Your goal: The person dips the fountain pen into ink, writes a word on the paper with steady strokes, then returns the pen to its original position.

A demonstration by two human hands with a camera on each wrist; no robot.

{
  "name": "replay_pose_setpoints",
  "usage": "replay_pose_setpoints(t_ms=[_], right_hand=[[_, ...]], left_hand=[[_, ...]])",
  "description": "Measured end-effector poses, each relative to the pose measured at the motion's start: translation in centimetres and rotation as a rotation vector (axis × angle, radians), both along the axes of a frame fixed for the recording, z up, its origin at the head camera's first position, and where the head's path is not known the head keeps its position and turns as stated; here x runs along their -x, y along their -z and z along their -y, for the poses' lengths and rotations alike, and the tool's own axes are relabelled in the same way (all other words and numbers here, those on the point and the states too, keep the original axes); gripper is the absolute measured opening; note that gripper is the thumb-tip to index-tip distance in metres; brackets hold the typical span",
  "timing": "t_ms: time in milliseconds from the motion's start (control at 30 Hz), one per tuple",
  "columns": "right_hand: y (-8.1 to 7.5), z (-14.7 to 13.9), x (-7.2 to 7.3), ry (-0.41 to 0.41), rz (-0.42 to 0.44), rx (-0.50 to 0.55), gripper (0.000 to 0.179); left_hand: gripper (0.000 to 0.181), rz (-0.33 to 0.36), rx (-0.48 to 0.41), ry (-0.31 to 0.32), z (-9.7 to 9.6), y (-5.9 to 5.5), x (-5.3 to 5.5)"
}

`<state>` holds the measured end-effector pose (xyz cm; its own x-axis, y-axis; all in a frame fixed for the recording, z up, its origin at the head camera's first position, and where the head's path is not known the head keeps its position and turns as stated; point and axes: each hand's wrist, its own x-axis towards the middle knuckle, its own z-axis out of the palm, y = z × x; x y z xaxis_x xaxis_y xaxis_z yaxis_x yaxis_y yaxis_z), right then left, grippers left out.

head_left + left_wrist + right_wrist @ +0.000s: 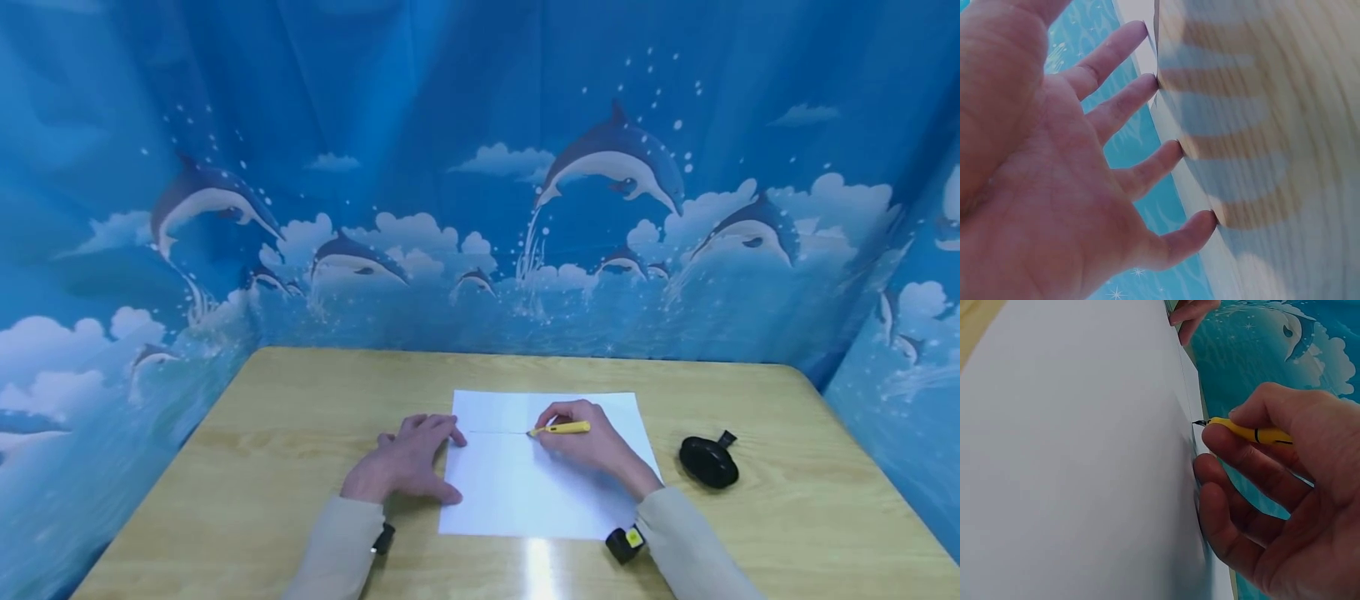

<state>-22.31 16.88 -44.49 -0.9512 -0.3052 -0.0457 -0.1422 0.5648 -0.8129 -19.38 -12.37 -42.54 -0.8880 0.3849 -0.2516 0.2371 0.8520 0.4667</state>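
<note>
The pen (pixel 570 427) is yellow with a dark nib (pixel 1199 423), the paper (pixel 510 492) white, the sleeves (pixel 337 542) beige, the table (pixel 322 400) yellowish wood-grain, the curtain (pixel 465 92) blue, patterned with dolphins (pixel 597 148) and white clouds (pixel 420 233).

Wooden table (pixel 285 408), black object (pixel 708 463), curtain (pixel 465 100) — dolphin-printed

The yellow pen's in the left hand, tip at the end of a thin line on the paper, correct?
No, the head view shows the right hand holding the yellow pen; its tip is at the end of the thin line on the paper.
</note>
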Motion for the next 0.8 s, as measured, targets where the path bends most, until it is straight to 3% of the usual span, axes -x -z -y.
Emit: replay_pose_setpoints(t_ms=[800], right_hand=[[-0.13, -0.38, -0.32, 0.033, 0.019, -0.031, 0.005]], left_hand=[[0.066, -0.016, 0.016, 0.005, 0.17, 0.15, -0.1]])
